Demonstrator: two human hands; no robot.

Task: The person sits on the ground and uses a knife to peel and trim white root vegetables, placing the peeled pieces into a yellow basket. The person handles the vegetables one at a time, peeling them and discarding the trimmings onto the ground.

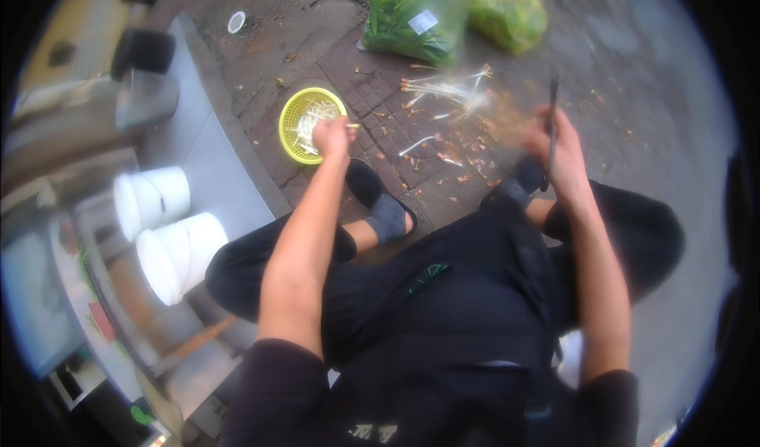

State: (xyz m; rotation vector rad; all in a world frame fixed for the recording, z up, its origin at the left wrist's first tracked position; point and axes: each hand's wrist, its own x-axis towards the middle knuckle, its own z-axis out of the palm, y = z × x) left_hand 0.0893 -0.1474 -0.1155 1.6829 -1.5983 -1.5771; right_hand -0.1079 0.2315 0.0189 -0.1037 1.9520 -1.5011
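Observation:
My left hand (332, 136) is over the right rim of a yellow plastic basket (284, 128), its fingers closed on a small pale stem piece (352, 126). Cut white stems (312, 120) lie in the basket. My right hand (555, 147), partly blurred, holds a dark, thin-bladed knife (553, 115) upright, seen nearly edge-on. Between the hands, a loose bunch of long white stems with reddish ends (442, 88) lies on the paving. One bent white stem (415, 145) and brownish scraps (475, 150) are scattered nearer my feet.
A clear plastic bag of green vegetables (409, 26) and a yellow-green bag (510, 14) stand beyond the stems. Two white lidded buckets (157, 198) are at the left, beside a grey step (208, 132). A round drain cover (236, 22) lies at the upper left.

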